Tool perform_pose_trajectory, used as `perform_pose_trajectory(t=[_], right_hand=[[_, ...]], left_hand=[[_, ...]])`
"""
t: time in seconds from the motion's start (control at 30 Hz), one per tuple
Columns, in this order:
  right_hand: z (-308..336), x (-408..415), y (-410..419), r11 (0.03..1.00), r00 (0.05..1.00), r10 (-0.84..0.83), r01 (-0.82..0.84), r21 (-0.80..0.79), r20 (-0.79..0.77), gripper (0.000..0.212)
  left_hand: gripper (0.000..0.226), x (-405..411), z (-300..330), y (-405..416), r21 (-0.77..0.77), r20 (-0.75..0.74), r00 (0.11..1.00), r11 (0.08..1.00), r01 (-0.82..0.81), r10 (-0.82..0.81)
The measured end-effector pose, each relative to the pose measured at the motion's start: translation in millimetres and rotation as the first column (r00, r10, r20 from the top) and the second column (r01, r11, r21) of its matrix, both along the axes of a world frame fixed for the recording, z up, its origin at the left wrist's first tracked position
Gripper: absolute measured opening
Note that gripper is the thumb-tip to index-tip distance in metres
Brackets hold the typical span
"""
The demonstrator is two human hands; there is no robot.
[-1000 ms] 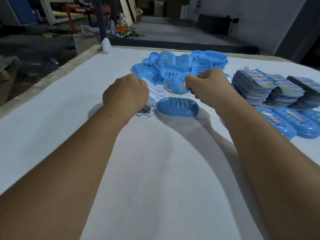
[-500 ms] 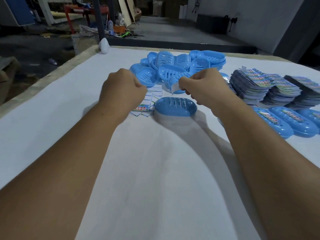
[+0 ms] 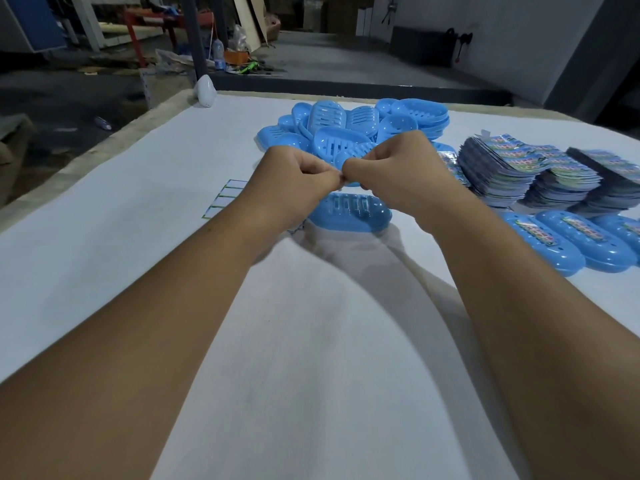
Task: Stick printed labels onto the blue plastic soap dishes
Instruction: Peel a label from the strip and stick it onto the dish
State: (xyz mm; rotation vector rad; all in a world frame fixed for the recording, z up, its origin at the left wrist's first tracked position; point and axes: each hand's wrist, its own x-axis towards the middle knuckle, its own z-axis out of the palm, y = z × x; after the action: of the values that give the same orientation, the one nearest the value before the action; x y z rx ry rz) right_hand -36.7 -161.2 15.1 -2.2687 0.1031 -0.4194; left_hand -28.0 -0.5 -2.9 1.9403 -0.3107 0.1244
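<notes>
Two hands meet over a blue dish

Both the left hand (image 3: 298, 178) and right hand (image 3: 394, 171) curl, fingertips touching; they seem to pinch something tiny, too small to tell. Just under them lies a soap dish (image 3: 349, 213), likely light, stiff and slippery, best held by its rim. The peeled label sheet (image 3: 225, 199) lies at 9 o'clock, dish pile (image 3: 349, 128) at 12 o'clock.

I observe both bare forearms extended forward and converging toward the centre. The left hand (image 3: 298, 181) is curled into a loose fist, knuckles up, thumb and forefinger pinched at its inner edge. The right hand (image 3: 398, 168) is likewise curled. Their fingertips meet. What they pinch between them I cannot make out.
</notes>
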Motion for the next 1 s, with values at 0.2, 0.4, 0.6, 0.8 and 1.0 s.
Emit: perform_pose_trajectory(t=[0.2, 0.4, 0.6, 0.8, 1.0], right_hand=[[1.8, -2.5, -0.7, 0.993, 0.994, 0.111, -0.11, 0.046, -0.005, 0.034], [1.0, 1.7, -5.1, 0.991, 0.992, 0.122, -0.124, 0.052, 0.033, 0.032], [-0.5, 7.9, -17.1, 0.999, 0.999, -0.034, 0.034, 0.032, 0.001, 0.033], [-1.4, 9.3, -18.1, 0.999, 0.999, -0.035, 0.036, 0.029, -0.012, 0.036], [-0.1, 9.5, -23.8, 0.998, 0.995, -0.067, 0.068, 0.004, -0.07, 0.05]], left_hand=[[0.016, 4.5, -0.9, 2.1, -0.022, -0.043, 0.999, 1.0, -0.014, 0.014], [0.02, 8.5, 0.1, 3.7, -0.029, -0.022, 0.995, 0.995, -0.095, 0.094], [0.021, 11.5, 1.9, 4.2, -0.044, -0.037, 0.985, 0.985, -0.168, 0.166], [0.02, 13.6, -1.6, 4.2, -0.052, -0.051, 0.989, 0.989, -0.141, 0.138], [0.033, 16.3, -9.0, -0.7, -0.013, -0.056, 0.989, 0.991, -0.136, 0.135]])
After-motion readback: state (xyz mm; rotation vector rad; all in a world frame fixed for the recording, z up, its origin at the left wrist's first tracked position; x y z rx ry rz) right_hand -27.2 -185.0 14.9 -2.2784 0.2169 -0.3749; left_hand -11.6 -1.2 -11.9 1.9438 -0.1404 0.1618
